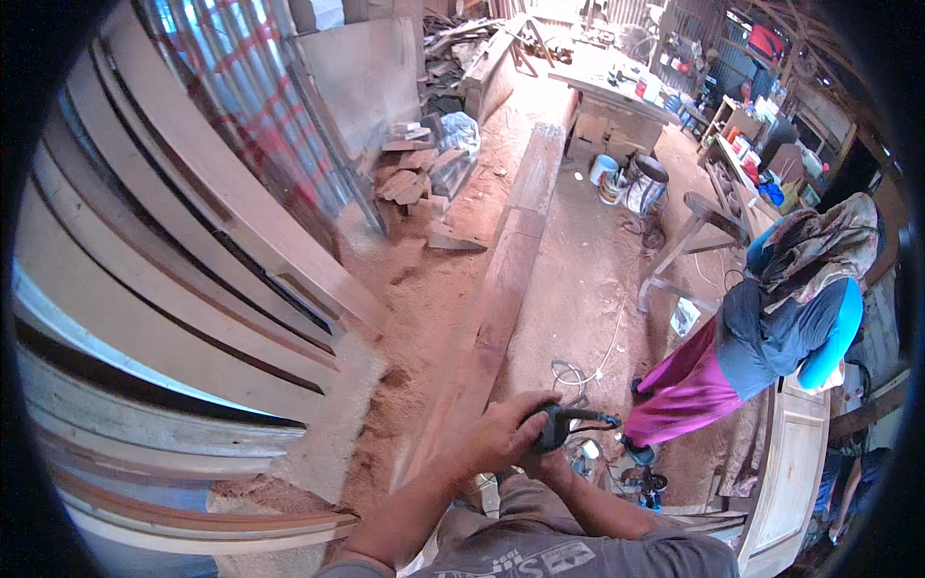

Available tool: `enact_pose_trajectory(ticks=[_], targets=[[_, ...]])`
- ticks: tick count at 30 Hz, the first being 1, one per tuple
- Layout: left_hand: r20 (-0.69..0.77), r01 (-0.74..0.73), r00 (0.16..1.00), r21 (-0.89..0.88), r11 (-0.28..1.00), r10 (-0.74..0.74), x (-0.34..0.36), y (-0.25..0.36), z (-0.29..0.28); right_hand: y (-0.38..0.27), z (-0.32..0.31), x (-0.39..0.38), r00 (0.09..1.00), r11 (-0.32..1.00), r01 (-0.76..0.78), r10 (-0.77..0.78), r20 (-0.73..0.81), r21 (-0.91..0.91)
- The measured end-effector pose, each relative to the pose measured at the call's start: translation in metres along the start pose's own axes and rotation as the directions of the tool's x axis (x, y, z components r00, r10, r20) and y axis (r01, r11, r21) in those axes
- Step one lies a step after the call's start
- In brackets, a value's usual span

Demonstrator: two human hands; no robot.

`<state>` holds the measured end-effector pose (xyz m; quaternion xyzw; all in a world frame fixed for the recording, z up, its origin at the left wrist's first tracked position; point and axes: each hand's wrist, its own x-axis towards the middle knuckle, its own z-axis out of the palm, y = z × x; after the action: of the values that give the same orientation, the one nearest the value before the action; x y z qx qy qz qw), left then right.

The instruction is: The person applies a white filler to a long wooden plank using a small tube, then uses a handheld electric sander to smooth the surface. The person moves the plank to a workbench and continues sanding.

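In front of my body I hold a black hand-held tool (553, 430), which looks like a power tool with a loop-shaped handle and a blue end pointing right. Its exact kind is not clear. My left hand (509, 430) is closed over its rounded near end, the fingers wrapped round the top. Just below, my right hand (547, 466) is closed against the tool's underside, with most of its fingers hidden. Beneath both hands runs a long wooden beam (511, 252), reaching away across the floor.
Long boards (173, 279) lean along the left. Wood offcuts (409, 178) are piled beyond them. A person (771, 318) in magenta trousers stands bent at my right, near a panelled door (785, 477). A pale cord (605, 358) lies on the dusty floor. Buckets (644, 185) stand by the far workbench (617, 87).
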<state>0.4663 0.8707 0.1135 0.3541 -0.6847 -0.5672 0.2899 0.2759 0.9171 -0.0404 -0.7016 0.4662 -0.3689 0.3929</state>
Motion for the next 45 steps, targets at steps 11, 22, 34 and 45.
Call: enact_pose_trajectory(ticks=[11,22,34,45], targets=[[-0.779,0.633,0.61,0.37,0.68,-0.143,0.051,-0.194,-0.014,0.035,-0.064,0.225,0.804,0.977,-0.037,0.153,-0.575,0.209],[-0.77,0.667,0.602,0.342,0.662,-0.209,0.049,-0.193,-0.02,0.066,-0.063,0.348,0.726,0.989,-0.025,0.119,-0.678,0.146],[-0.768,0.638,0.605,0.309,0.706,-0.211,0.054,-0.178,-0.019,0.093,-0.073,0.382,0.685,0.996,-0.076,0.017,-0.728,-0.048],[-0.759,0.68,0.592,0.29,0.673,-0.272,0.052,-0.184,-0.019,0.105,-0.088,0.415,0.648,0.963,0.025,-0.22,-0.729,-0.268]])
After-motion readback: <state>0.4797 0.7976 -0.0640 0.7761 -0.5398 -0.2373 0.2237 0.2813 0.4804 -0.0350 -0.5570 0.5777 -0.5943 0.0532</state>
